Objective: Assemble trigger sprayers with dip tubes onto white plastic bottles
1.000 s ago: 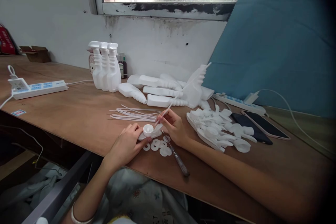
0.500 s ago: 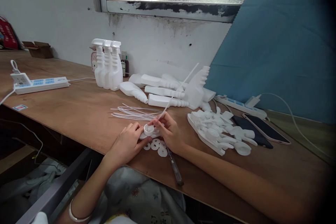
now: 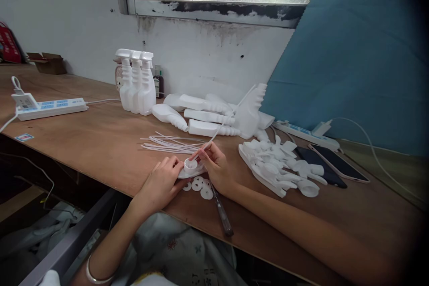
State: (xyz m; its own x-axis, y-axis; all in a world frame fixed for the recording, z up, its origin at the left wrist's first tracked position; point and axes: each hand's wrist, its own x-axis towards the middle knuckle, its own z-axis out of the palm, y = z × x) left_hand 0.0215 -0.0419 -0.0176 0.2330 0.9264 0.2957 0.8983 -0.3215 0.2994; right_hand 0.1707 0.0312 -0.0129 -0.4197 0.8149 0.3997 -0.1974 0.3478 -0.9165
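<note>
My left hand (image 3: 161,183) rests on the wooden table (image 3: 100,143) and grips a white spray-trigger head (image 3: 191,167) lying on its side, cap opening facing up. My right hand (image 3: 216,166) pinches a thin white dip tube (image 3: 223,123), its lower end at the cap opening. The tube slants up to the right. A few white ring washers (image 3: 198,184) lie just in front of the trigger head. A bundle of loose white tubes (image 3: 169,144) lies behind my hands.
Three assembled spray bottles (image 3: 136,81) stand at the wall, bare white bottles (image 3: 208,116) lie beside them. A pile of trigger heads (image 3: 279,166) sits right, by two phones (image 3: 330,161). A screwdriver (image 3: 221,212) lies near the edge. Power strips (image 3: 50,108) sit far left and right.
My right hand has brought the tube's lower end from beside the trigger head to its cap opening. The left hand has stayed on the head.
</note>
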